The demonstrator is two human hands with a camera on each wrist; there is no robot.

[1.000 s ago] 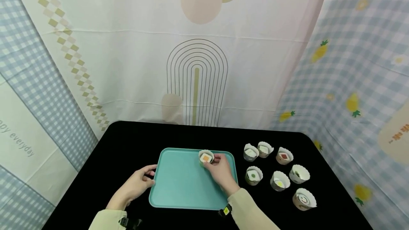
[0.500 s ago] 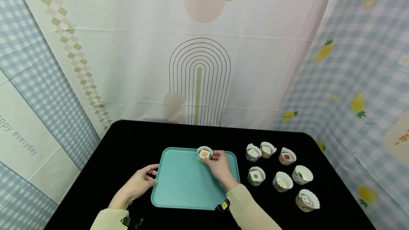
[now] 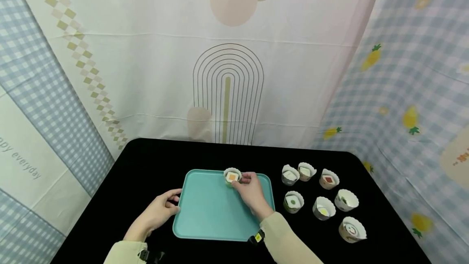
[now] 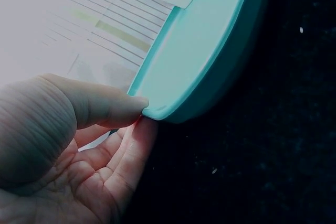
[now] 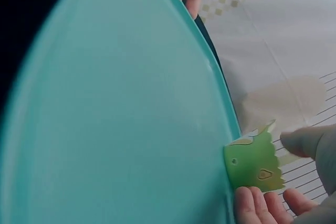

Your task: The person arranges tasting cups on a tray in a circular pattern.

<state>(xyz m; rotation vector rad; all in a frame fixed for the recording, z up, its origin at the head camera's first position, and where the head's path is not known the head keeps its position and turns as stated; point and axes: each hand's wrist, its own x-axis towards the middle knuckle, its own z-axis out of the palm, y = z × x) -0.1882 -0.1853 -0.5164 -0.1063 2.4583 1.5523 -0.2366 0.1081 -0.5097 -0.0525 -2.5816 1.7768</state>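
At the back of the turquoise tray stands a green paper baking cup with a white and orange square piece inside. My right hand holds this cup from its right; in the right wrist view its fingertips lie at the cup's side and the thumb is close to the scalloped rim. My left hand grips the tray's left edge. In the left wrist view the thumb presses on the tray's rim while the fingers curl beneath it.
Right of the tray, several paper cups stand on the black table, among them one with a red piece, one with a yellow spot and a larger one at the front. A printed curtain hangs behind.
My right hand and the green cup have shifted left along the back of the tray. The left hand stays at the tray's left edge; the head view has shifted slightly.
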